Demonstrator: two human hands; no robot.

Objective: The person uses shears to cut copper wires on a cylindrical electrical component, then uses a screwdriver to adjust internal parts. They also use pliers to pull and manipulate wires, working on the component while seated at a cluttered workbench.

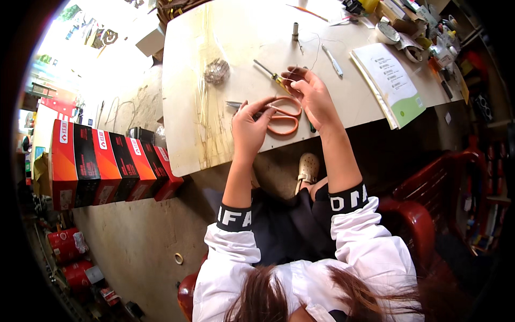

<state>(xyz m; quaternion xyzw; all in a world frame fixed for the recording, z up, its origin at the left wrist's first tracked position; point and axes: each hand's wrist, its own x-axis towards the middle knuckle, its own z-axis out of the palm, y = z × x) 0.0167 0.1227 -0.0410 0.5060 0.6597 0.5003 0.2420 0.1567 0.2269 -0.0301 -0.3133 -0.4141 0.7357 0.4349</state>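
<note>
1. pinched together, thumb and fingertips of the left hand [250, 129] meet over a pair of orange-handled scissors [284, 117]; whether something thin is caught between them cannot be told.
2. just beside it and a little farther from the body, the right hand [316, 99] is half curled, palm turned toward the left one, with a thin wire [318, 51] running up from near its fingers; how firmly it grasps the wire, if at all, cannot be told.
3. the scissors lie on the table [182, 115], both handle loops between the two hands, with the blades showing out past the left hand's far side.
4. a screwdriver [276, 77] with a yellow and black handle lies just beyond, its shaft pointing away to the left and its handle running toward the right hand.
5. farther left sits a roundish, brownish see-through bundle [217, 71]; beyond the right hand are a metal cylinder [295, 31] and a white pen [332, 61].
6. right of the pen lies a booklet [389, 80] with a white and green cover, near the table's edge.
7. left of the table stands a row of red and black boxes [110, 166], and a small ring [178, 258] lies on the floor [123, 236].
</note>
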